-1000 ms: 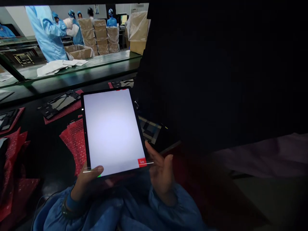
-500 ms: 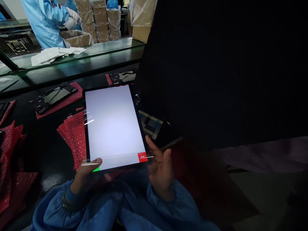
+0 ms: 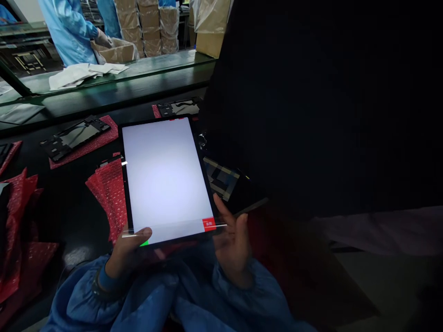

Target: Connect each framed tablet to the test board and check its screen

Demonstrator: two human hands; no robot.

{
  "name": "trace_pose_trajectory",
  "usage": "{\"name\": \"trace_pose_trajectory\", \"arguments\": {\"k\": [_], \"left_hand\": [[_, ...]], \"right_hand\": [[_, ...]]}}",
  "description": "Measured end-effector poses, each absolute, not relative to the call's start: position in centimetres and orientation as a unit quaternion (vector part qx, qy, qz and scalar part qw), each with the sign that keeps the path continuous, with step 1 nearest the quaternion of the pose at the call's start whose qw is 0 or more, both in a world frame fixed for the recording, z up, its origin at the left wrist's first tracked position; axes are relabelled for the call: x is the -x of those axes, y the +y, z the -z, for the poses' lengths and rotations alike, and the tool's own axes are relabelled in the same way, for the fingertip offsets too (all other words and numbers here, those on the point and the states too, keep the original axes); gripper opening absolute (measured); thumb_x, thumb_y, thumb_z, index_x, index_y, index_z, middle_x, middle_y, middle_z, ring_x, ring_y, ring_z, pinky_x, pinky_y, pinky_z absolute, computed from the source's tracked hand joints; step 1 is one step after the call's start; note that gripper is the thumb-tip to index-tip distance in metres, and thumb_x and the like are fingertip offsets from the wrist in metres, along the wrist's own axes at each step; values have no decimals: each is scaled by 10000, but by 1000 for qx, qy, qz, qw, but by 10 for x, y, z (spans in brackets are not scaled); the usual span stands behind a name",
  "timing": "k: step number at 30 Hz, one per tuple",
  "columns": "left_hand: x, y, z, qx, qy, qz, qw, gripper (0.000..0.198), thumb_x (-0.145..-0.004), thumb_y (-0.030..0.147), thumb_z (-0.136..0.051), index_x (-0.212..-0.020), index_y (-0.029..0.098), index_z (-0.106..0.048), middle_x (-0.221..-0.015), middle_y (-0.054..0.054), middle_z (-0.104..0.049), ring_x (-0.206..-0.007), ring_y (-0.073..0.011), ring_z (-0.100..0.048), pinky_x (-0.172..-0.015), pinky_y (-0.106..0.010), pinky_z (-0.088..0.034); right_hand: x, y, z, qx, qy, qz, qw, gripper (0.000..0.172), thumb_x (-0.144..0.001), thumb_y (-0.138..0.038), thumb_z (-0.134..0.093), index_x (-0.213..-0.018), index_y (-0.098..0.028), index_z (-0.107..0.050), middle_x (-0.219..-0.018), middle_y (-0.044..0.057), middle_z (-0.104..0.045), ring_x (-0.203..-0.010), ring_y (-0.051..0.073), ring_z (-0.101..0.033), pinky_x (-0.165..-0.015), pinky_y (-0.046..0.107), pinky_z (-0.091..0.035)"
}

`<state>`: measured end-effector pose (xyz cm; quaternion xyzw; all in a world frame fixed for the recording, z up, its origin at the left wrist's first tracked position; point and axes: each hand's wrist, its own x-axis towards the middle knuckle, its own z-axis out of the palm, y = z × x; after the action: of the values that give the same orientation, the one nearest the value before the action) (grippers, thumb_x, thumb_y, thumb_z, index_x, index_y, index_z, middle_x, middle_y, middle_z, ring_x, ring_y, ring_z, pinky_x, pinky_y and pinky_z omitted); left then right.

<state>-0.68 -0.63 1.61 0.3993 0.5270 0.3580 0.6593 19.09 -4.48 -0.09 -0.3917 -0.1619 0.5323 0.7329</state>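
Observation:
A tablet [image 3: 168,180] with a lit, plain white screen is tilted up in front of me. Its screen carries a red box with writing at the lower right and a green patch at the lower left. Clear film [image 3: 173,223] lies across the bottom of the screen and sticks out past both sides. My left hand [image 3: 124,253] grips the lower left corner, thumb on top, other fingers hidden. At the lower right edge my right hand [image 3: 233,251] supports the tablet, its index finger along the side and its thumb raised off the glass.
Red bubble-wrap bags [image 3: 110,193] lie left of the tablet, with more [image 3: 17,240] at far left. An opened tablet part [image 3: 76,136] rests on red wrap. A large black panel [image 3: 311,106] blocks the right. Beyond the ledge, a person in blue [image 3: 69,32] reaches into a carton [image 3: 119,51].
The view has shifted slightly, and the tablet and both hands sit a little further right in it. My grip looks the same. The person's gloved hand behind has lowered toward the carton.

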Motion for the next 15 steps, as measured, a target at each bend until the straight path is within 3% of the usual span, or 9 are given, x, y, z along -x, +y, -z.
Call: {"name": "trace_pose_trajectory", "arguments": {"k": [4, 7, 10, 13, 15], "left_hand": [[6, -8, -18, -400, 505, -376, 667, 280, -619, 392, -822, -831, 213, -785, -667, -40, -749, -826, -336, -737, -670, -392, -632], [10, -5, -19, -416, 490, -367, 673, 384, -559, 371, -863, -907, 229, -782, -648, -30, -747, -760, -330, -743, -627, -397, -639], [13, -3, -18, -412, 481, -342, 695, 415, -594, 399, -823, -956, 201, -772, -754, -62, -778, -785, -358, -749, -612, -444, -645], [16, -1, -16, -400, 497, -341, 691, 312, -651, 405, -777, -884, 198, -771, -744, -64, -769, -917, -386, -741, -700, -465, -653], [20, 1, -12, -418, 508, -343, 671, 203, -619, 358, -811, -758, 220, -758, -695, -46, -754, -931, -382, -740, -748, -450, -653]], "right_hand": [[-194, -47, 7, 407, -194, -524, 723, 612, -853, -763, -517, -1191, -302, -735, -1074, 48, -785, -1209, 302, -665, -1042, 526, -525], [-204, -49, 14, 425, -229, -530, 697, 709, -842, -823, -443, -1258, -306, -691, -1068, 54, -785, -1099, 293, -721, -943, 495, -589], [-218, -52, 21, 435, -315, -562, 630, 783, -814, -881, -375, -1101, -264, -763, -940, 72, -799, -911, 279, -771, -807, 444, -637], [-231, -56, 24, 381, -443, -595, 552, 680, -820, -826, -479, -954, -240, -798, -933, 85, -800, -834, 258, -780, -761, 400, -645], [-235, -60, 23, 363, -492, -594, 523, 449, -849, -663, -627, -969, -264, -794, -1013, 61, -795, -859, 233, -780, -768, 377, -646]]}}
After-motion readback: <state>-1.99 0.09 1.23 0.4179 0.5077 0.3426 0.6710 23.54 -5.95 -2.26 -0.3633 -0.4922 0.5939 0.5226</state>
